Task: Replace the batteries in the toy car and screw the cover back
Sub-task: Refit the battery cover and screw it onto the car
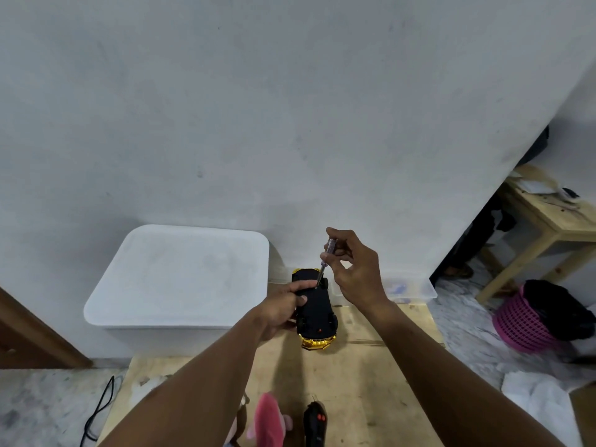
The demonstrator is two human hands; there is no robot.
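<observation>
A pale wooden bench (371, 382) stands against a plain grey-white wall (290, 108). The toy car (317, 312) lies upside down at the far part of the bench, close to the wall, with its black underside up and its gold body showing at the near end. The left hand (280, 309) grips the car's left side, fingers (301, 285) curled onto the underside. The right hand (358, 272) pinches a clear-handled screwdriver (325, 261), which is tilted with its tip on the underside near the far end. A white lidded bin (180, 275) sits just left of the car, and a clear plastic container (406, 288) sits to the right by the wall. A black remote controller (315, 421) and a pink object (267, 417) lie at the near edge. A pink basket (522, 321) stands on the floor at right.
</observation>
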